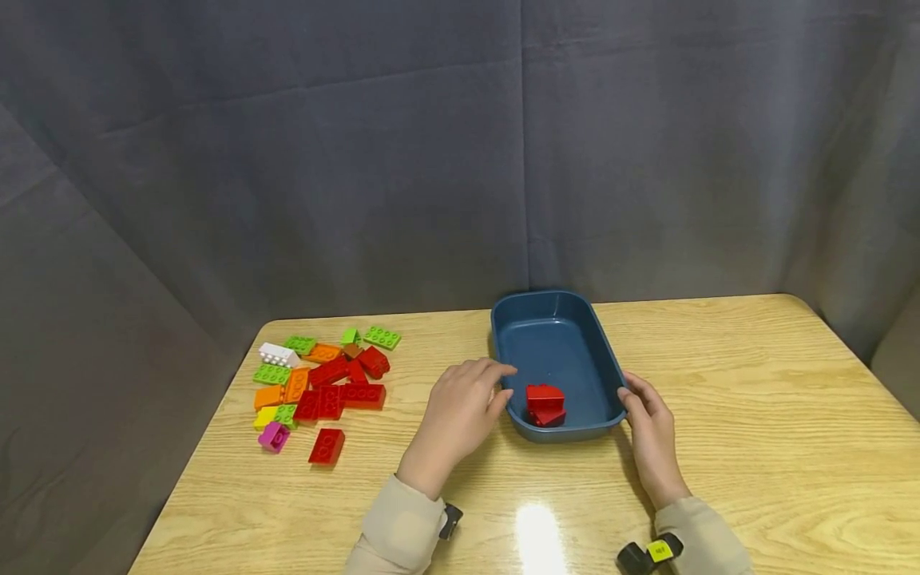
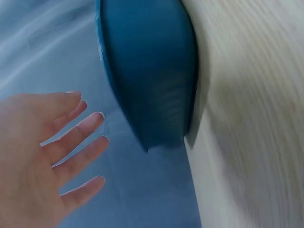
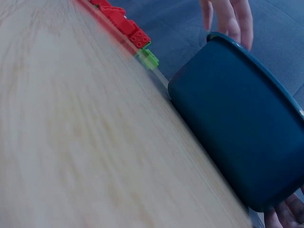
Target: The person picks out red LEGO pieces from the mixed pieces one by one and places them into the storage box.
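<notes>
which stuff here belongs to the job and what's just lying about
Seemingly the job:
blue tray, held by the right hand
red bricks inside

Lying about:
green bricks, orange bricks
white brick, yellow brick, magenta brick
loose red bricks (may belong)

The blue tray [image 1: 553, 343] opens upward; its walls [image 3: 228, 123] block sideways entry.

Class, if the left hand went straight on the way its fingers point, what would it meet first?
Probably the right wall of the blue tray, across its open inside. The height of the left hand is hard to judge, though, so it might pass above.
</notes>
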A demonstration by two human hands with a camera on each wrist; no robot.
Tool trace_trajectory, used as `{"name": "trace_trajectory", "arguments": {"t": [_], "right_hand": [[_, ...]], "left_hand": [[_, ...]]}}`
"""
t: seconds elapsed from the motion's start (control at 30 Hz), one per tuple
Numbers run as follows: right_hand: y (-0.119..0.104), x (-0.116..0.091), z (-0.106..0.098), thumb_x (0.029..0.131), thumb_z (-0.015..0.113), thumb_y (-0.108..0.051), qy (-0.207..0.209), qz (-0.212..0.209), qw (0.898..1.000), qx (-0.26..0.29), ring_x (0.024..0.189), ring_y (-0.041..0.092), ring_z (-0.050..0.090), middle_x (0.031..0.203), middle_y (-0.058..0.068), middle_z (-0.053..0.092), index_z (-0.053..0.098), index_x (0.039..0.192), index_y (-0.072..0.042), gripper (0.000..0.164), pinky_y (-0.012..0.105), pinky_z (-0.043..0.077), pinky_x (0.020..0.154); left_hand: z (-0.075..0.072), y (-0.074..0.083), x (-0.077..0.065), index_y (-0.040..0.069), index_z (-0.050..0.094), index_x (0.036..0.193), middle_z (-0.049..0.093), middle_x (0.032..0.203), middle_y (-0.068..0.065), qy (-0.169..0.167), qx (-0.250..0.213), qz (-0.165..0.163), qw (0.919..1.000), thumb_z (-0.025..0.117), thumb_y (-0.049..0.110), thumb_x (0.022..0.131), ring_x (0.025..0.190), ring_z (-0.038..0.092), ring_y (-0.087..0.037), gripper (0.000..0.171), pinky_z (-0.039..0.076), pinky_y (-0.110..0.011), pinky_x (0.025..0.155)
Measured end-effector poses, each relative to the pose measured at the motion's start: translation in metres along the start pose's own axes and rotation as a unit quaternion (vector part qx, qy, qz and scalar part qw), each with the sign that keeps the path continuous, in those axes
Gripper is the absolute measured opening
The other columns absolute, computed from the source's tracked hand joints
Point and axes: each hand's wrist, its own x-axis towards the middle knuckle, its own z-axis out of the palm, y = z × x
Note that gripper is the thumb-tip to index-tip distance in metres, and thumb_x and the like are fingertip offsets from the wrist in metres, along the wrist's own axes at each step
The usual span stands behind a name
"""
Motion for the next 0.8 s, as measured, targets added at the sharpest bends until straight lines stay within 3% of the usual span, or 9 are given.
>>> {"name": "trace_trajectory", "arguments": {"t": [0.23,0.47,0.8], "right_hand": [[0.000,0.001,-0.003,0.106,0.045,-0.025,-0.005,0.002,1.000,0.006,0.119,0.006,0.047,0.140,0.007,0.047,0.046,0.144,-0.002,0.045,0.011,0.039,0.094],[0.000,0.002,-0.002,0.106,0.045,-0.023,-0.002,0.007,1.000,0.010,0.120,0.007,0.047,0.140,0.007,0.047,0.046,0.143,-0.002,0.043,0.012,0.039,0.095],[0.001,0.002,-0.001,0.106,0.044,-0.024,-0.008,0.013,1.000,0.006,0.123,0.009,0.045,0.143,0.007,0.045,0.046,0.145,-0.004,0.044,0.011,0.038,0.095]], "left_hand": [[-0.009,-0.014,-0.014,0.016,0.068,0.123,0.066,0.121,0.000,0.026,-0.004,-0.030,0.9992,0.069,0.023,0.095,0.116,0.060,-0.022,0.029,0.044,-0.041,0.103],[-0.013,-0.033,-0.029,0.015,0.069,0.119,0.068,0.115,-0.001,0.036,0.067,-0.009,0.9970,0.071,0.020,0.092,0.108,0.063,-0.023,0.028,0.048,-0.041,0.095],[-0.026,-0.060,-0.053,0.012,0.070,0.116,0.069,0.112,-0.003,0.033,0.085,-0.018,0.9957,0.075,0.018,0.089,0.105,0.064,-0.026,0.028,0.049,-0.045,0.095]]}}
